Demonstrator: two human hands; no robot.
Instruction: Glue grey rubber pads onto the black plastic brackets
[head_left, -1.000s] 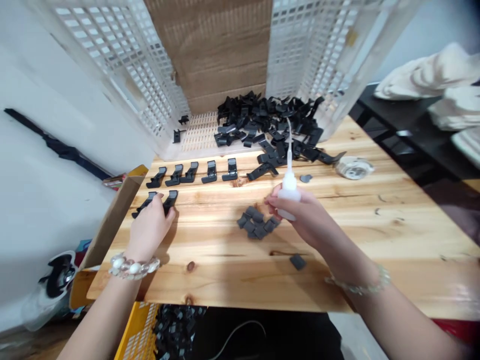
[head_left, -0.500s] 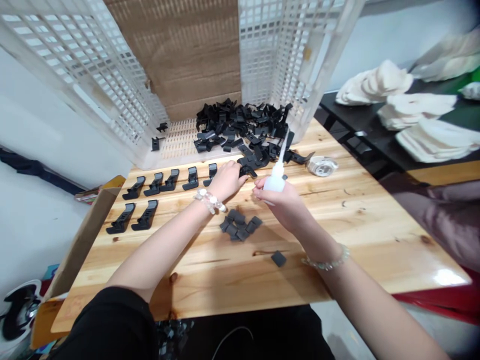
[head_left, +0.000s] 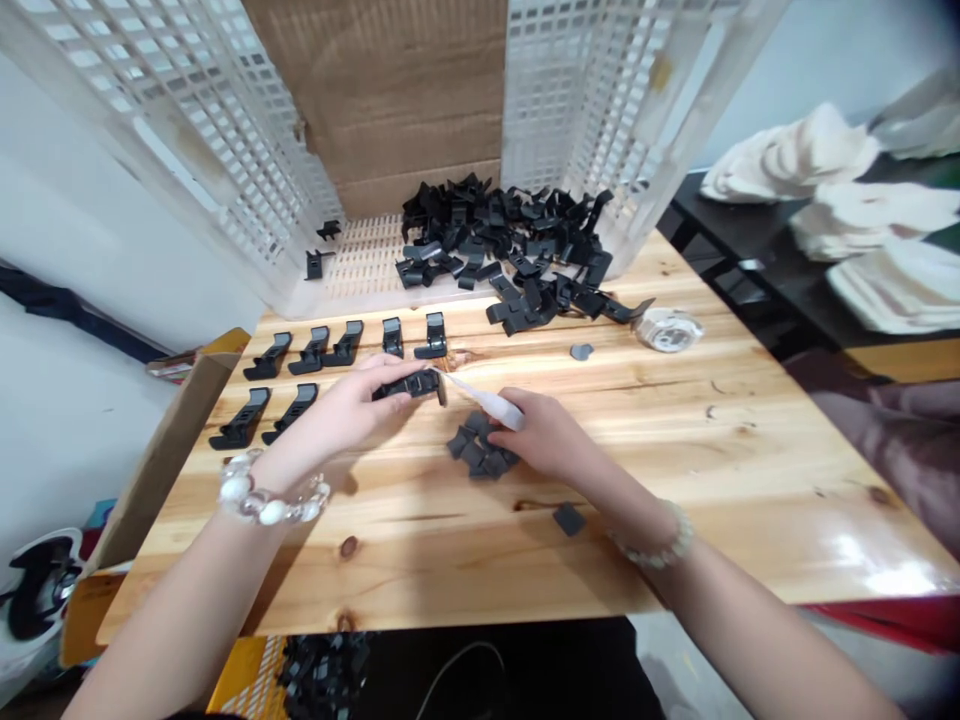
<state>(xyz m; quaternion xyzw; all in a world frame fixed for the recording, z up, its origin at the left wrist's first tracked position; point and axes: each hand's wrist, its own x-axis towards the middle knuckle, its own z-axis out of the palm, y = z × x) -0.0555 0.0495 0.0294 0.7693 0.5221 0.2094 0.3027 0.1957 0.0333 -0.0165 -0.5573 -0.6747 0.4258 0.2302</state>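
Over a wooden table (head_left: 450, 575), the left hand (head_left: 349, 405) pinches a black clip (head_left: 414, 384) between its fingers; the right hand (head_left: 540, 430) has fingers wrapped around a white bottle (head_left: 501, 409), nozzle (head_left: 463, 384) at the clip's end. Nearby lie dark pads (head_left: 475, 453) and seven clips (head_left: 344, 344) in two rows; beyond, a pile (head_left: 517, 235) straddles a crate's (head_left: 551, 125) edge.

No readable text
No label, brand, number or sign can be made out on anything in view.
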